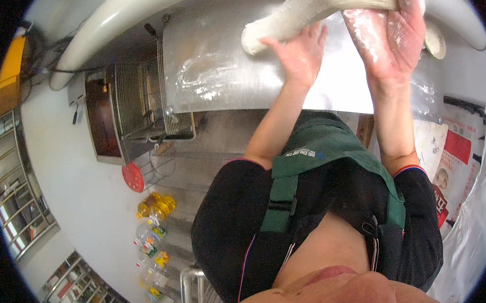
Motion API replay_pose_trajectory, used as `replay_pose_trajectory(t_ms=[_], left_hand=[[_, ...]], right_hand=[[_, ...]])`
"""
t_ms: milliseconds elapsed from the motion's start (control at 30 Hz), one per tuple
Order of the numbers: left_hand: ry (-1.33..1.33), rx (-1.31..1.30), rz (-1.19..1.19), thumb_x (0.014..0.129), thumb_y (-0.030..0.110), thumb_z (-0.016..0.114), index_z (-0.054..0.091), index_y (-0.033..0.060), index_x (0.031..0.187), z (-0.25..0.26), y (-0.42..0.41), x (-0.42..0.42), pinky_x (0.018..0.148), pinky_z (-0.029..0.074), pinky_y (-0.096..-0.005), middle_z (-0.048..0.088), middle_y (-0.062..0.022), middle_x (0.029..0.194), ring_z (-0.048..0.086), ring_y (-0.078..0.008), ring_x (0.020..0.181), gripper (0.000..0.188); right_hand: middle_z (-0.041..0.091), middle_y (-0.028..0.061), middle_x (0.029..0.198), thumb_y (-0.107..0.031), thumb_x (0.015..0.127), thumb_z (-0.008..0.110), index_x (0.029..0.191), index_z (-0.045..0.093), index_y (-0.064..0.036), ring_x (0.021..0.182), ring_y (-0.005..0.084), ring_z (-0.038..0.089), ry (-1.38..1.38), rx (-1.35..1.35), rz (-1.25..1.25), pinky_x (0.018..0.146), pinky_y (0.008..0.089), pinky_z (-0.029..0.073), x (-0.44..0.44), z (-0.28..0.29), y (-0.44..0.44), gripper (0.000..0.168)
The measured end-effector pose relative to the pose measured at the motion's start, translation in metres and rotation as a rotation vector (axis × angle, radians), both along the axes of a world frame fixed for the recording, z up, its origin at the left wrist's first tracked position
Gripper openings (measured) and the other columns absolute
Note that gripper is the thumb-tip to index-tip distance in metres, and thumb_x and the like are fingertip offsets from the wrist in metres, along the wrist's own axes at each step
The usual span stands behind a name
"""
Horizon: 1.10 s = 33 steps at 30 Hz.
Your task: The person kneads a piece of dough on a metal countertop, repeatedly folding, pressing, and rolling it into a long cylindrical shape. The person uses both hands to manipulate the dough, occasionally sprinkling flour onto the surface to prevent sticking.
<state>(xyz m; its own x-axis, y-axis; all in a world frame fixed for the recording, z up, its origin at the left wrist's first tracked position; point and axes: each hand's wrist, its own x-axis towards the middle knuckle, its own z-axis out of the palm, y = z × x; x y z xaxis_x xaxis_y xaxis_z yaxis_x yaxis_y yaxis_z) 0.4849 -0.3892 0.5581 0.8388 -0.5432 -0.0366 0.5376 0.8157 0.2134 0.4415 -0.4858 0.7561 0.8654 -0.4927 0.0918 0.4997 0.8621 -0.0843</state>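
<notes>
A long, thick rope of white dough (292,17) stretches over a floury metal worktop (223,72), running out of the top of the view. Its rounded left end lies by the thumb of my left hand (302,56). That hand is spread, thumb apart from the fingers, and its fingertips reach the dough's near side; how far they go under it is hidden. My right hand (388,43), palm towards me and dusted with flour, has the other end of the dough between thumb and fingers. Those fingers are partly cut off by the top edge.
A thick white pipe (103,27) curves along the far side. To the left stand a wire rack (139,89), a red round stool seat (133,177) and several plastic bottles (152,238) on the floor. A small bowl (436,41) sits at the worktop's right.
</notes>
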Motion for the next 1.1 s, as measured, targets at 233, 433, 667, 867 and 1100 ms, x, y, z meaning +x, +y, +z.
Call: replay_pose_trajectory(t_ms=[233, 433, 667, 867, 1100], left_hand=[[0.630, -0.398, -0.179, 0.090, 0.056, 0.051, 0.041, -0.0034, 0.128, -0.057, -0.019, 0.026, 0.099, 0.043, -0.0493, 0.054, -0.0183, 0.124, 0.054, -0.0326, 0.114, 0.071], [0.445, -0.274, -0.255, 0.097, 0.042, 0.035, 0.050, -0.0019, 0.123, -0.096, -0.001, 0.051, 0.101, 0.041, -0.0486, 0.057, -0.0187, 0.121, 0.054, -0.0335, 0.112, 0.053], [0.348, 0.098, 0.036, 0.091, 0.028, 0.053, 0.050, -0.0019, 0.120, -0.111, 0.077, 0.087, 0.101, 0.041, -0.0511, 0.055, -0.0167, 0.117, 0.052, -0.0326, 0.113, 0.041], [0.352, 0.340, 0.224, 0.092, 0.029, 0.053, 0.051, 0.0018, 0.121, -0.127, 0.158, 0.096, 0.098, 0.042, -0.0545, 0.055, -0.0162, 0.124, 0.053, -0.0339, 0.115, 0.040], [0.364, 0.481, 0.375, 0.091, 0.032, 0.055, 0.050, 0.0038, 0.124, -0.144, 0.243, 0.114, 0.095, 0.045, -0.0531, 0.057, -0.0151, 0.122, 0.054, -0.0350, 0.113, 0.043]], right_hand=[[0.057, 0.0116, 0.123, -0.027, 0.097, 0.051, 0.126, 0.052, -0.005, 0.114, 0.0240, 0.055, 0.188, -0.378, -0.218, 0.100, 0.0408, 0.044, -0.024, -0.019, -0.012, 0.037], [0.052, 0.0166, 0.128, -0.029, 0.096, 0.050, 0.126, 0.048, -0.001, 0.120, 0.0280, 0.050, 0.495, -0.430, -0.473, 0.101, 0.0458, 0.041, -0.082, -0.091, -0.061, 0.042], [0.050, 0.0193, 0.132, -0.027, 0.096, 0.050, 0.130, 0.044, 0.002, 0.122, 0.0296, 0.048, 0.632, -0.070, -0.396, 0.103, 0.0462, 0.040, -0.174, -0.211, -0.117, 0.045], [0.046, 0.0185, 0.137, -0.033, 0.097, 0.045, 0.135, 0.040, 0.002, 0.127, 0.0310, 0.043, 0.249, 0.129, -0.227, 0.108, 0.0451, 0.033, -0.184, -0.300, -0.108, 0.052], [0.038, 0.0149, 0.145, -0.038, 0.095, 0.045, 0.139, 0.037, -0.002, 0.133, 0.0323, 0.036, 0.659, 0.235, -0.349, 0.111, 0.0496, 0.026, -0.149, -0.301, -0.062, 0.058]])
